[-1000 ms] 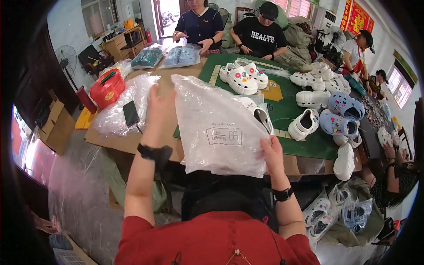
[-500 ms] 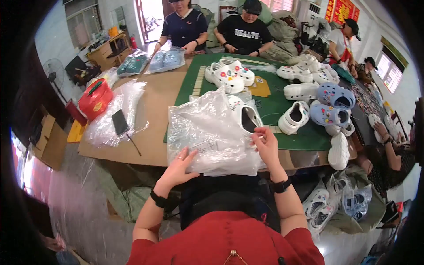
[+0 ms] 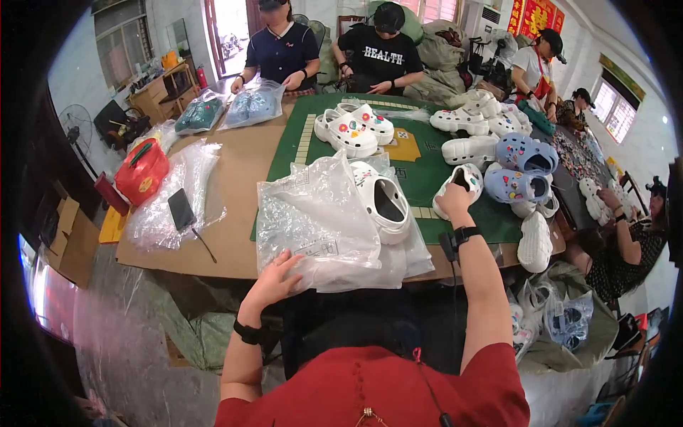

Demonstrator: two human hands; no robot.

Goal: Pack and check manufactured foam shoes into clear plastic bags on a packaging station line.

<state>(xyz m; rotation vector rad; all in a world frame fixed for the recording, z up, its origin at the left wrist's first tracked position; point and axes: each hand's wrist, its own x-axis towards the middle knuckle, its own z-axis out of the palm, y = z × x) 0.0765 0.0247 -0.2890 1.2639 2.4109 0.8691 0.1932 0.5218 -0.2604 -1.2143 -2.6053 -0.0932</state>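
Note:
At the table's front edge lies a clear plastic bag, part of a stack of bags. A white clog rests on the stack at the bag's right side. My left hand lies on the bag's near edge, fingers stretched out over the film. To the right, my right hand has its fingers inside the opening of a second white clog and grips it; the fingertips are hidden in the shoe. That clog stands on the green mat.
White clogs with charms stand at the mat's far side. Blue clogs and more white ones crowd the right. Left are a phone, loose bags and a red pouch. Bagged shoes sit in a sack below. Co-workers stand around.
My right hand has left the clog on the bags and reached right to the other white clog. My left hand stays on the bag. The whole view has shifted slightly.

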